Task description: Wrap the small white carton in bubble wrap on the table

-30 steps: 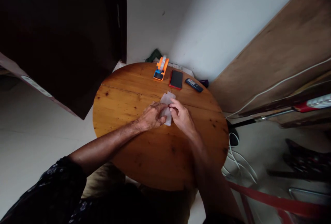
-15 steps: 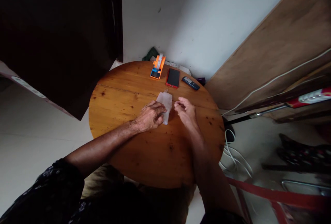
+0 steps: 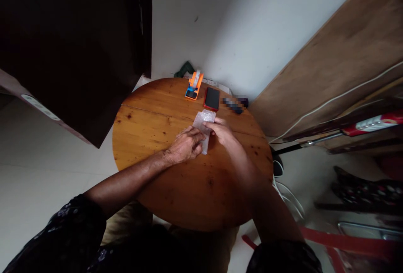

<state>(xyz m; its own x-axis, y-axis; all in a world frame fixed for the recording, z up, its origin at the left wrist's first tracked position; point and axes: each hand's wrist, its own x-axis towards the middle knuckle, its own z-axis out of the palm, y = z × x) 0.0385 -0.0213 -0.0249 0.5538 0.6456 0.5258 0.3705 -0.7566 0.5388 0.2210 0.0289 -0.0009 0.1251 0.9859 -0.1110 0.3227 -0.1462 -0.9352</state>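
A clear plastic packet (image 3: 199, 123) lies on the round wooden table (image 3: 189, 193), toward one o'clock from its centre. At the packet's eight o'clock, the left hand (image 3: 187, 145) rests curled fingers on it; whether they grip cannot be told. At three o'clock, the right hand (image 3: 222, 131) pinches its upper edge, fingers narrow. Near twelve lies a phone (image 3: 211, 98).

A red-edged phone (image 3: 212, 98) lies on a round table (image 3: 147, 134) near a white wall (image 3: 201, 25).
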